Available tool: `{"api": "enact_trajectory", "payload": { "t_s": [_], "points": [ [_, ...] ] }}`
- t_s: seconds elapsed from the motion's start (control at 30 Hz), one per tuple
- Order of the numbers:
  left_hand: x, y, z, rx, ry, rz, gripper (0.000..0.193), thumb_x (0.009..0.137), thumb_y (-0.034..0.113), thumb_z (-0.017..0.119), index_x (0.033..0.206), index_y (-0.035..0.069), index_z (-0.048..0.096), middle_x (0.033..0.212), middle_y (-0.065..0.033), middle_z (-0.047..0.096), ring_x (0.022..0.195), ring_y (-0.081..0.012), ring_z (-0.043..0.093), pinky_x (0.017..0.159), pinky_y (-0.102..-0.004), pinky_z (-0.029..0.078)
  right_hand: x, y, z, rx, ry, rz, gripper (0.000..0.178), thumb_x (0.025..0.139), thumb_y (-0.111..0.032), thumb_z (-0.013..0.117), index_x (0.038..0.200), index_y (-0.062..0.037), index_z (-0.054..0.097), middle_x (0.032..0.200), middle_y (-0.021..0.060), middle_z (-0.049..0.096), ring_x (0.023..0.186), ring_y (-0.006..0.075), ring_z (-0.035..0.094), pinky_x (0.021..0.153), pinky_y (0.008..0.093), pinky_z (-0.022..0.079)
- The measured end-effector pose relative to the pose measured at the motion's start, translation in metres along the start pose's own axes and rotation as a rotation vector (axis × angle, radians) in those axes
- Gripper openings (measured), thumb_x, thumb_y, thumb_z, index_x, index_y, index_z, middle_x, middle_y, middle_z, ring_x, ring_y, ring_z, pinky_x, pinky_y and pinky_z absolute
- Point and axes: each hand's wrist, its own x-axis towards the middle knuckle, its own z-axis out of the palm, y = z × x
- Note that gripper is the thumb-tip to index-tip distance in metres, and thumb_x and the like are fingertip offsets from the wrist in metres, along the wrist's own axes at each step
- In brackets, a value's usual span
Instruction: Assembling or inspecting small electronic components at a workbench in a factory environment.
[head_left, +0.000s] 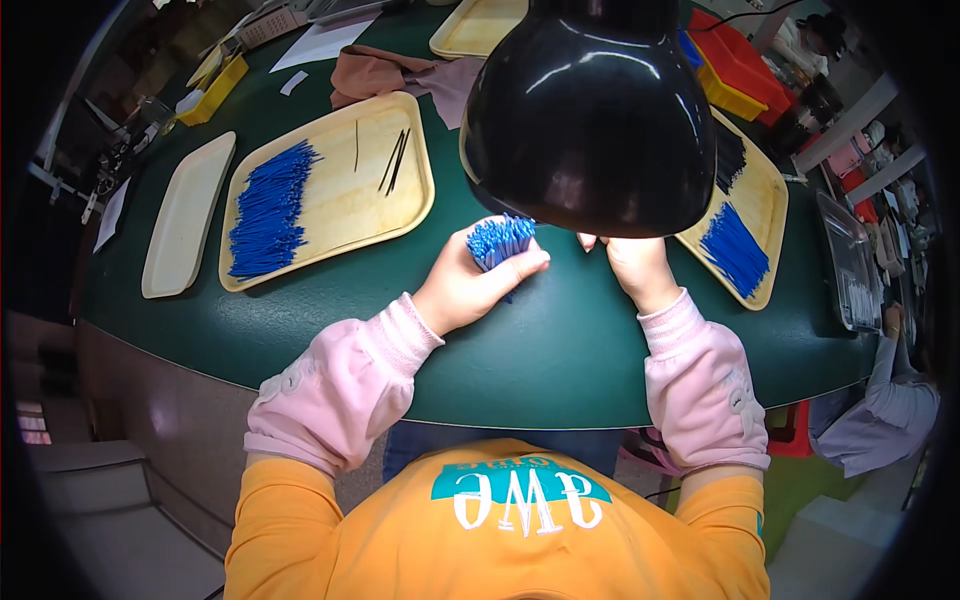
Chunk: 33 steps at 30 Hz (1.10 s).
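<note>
A thick bundle of thin blue wires point(500, 242) stands in my left hand point(455, 287), whose fingers and thumb wrap round it, with the wire ends facing up. Just under the rim of a black lamp shade point(590, 130) is my right hand point(643, 268). Its fingers look curled, but the shade covers most of them and hides whatever they hold. To the left, a cream tray point(345, 215) carries many blue wires point(270, 215) and a few black wires point(396, 162). Beyond my right hand, another cream tray point(772, 195) holds blue wires point(736, 250) and dark ones.
The lamp shade hangs low over the green table point(530, 370). A narrow pale tray point(190, 215) lies at the far left. Brown cloths point(370, 75) and a yellow bin point(215, 92) are at the back. Red and yellow bins point(735, 65) and a clear box point(850, 270) stand right.
</note>
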Motion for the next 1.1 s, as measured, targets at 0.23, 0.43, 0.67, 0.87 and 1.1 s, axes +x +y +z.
{"api": "enact_trajectory", "payload": {
  "t_s": [0.23,0.43,0.67,0.87,1.1],
  "points": [
    [0.001,0.007,0.003,0.007,0.162,0.005,0.006,0.076,0.004,0.055,0.072,0.000,0.052,0.067,-0.0040,0.055,0.059,-0.0102,0.053,0.057,-0.0210,0.043,0.000,0.002,0.007,-0.045,-0.075,-0.056,0.021,0.079,-0.002,0.034,0.077,0.0049,0.054,0.069,0.0090,0.057,0.062,0.0118,0.053,0.060,0.0232,0.044],
    [-0.003,0.011,-0.009,-0.004,0.283,-0.080,0.008,0.077,0.005,0.054,0.069,0.002,0.051,0.067,-0.0035,0.055,0.063,-0.0086,0.052,0.058,-0.0191,0.041,-0.005,-0.001,0.006,-0.019,-0.048,-0.004,0.017,0.077,0.002,0.034,0.084,0.0044,0.049,0.070,0.0084,0.056,0.059,0.0103,0.052,0.058,0.0227,0.044],
    [-0.005,0.006,-0.013,-0.171,0.234,-0.055,0.007,0.080,0.007,0.050,0.076,0.002,0.049,0.064,-0.0020,0.050,0.058,-0.0088,0.049,0.058,-0.0198,0.040,-0.006,0.005,0.005,-0.018,-0.063,0.035,0.014,0.076,0.003,0.033,0.081,0.0028,0.046,0.070,0.0087,0.055,0.057,0.0097,0.051,0.056,0.0223,0.044],
    [-0.002,0.000,-0.002,-0.032,0.025,-0.269,0.009,0.077,0.010,0.054,0.078,0.001,0.050,0.069,-0.0014,0.053,0.067,-0.0088,0.051,0.063,-0.0210,0.041,-0.006,0.006,0.003,-0.058,-0.064,-0.026,0.014,0.078,0.002,0.032,0.081,0.0033,0.046,0.070,0.0093,0.055,0.057,0.0105,0.052,0.056,0.0224,0.044],
    [-0.008,0.019,0.002,-0.370,0.072,-0.372,0.011,0.079,0.010,0.052,0.071,0.001,0.049,0.060,-0.0030,0.052,0.055,-0.0095,0.051,0.056,-0.0225,0.043,-0.015,-0.016,0.010,-0.054,-0.008,-0.022,0.018,0.079,0.001,0.030,0.080,0.0035,0.047,0.064,0.0083,0.053,0.057,0.0109,0.051,0.054,0.0217,0.043]
  ]
}}
